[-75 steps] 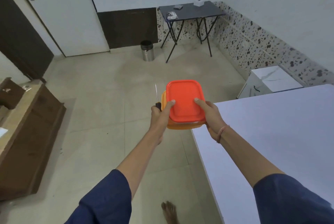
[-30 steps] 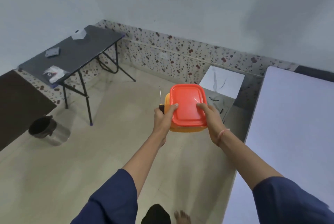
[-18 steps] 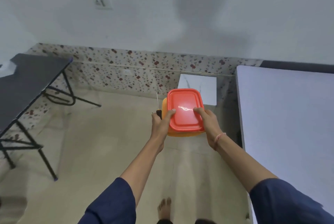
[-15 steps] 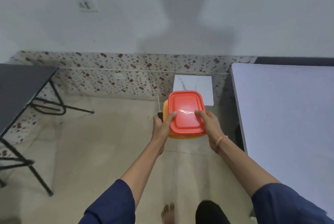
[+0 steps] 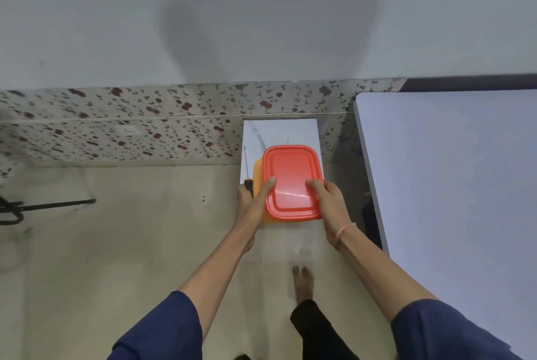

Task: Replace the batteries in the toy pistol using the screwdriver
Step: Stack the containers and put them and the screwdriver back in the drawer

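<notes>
The left hand [image 5: 251,205] at 9 o'clock and the right hand [image 5: 331,202] at 3 o'clock gripped the box [image 5: 258,185], thumbs over its lid [image 5: 292,182] probably to keep it closed, the left also clamping the screwdriver [image 5: 246,168], tip toward 12 o'clock, while the toy pistol was nowhere visible.

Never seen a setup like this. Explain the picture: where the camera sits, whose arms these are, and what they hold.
There is no machine here. One camera sits on a person's head and looks forward and down, so the two arms are the wearer's own. Both hands carry an orange box with a red lid: the left hand on its left edge, the right hand on its right. The left hand also holds a screwdriver, its thin shaft pointing away. The box is in the air, not on the white table to the right. Its contents are hidden.
</notes>
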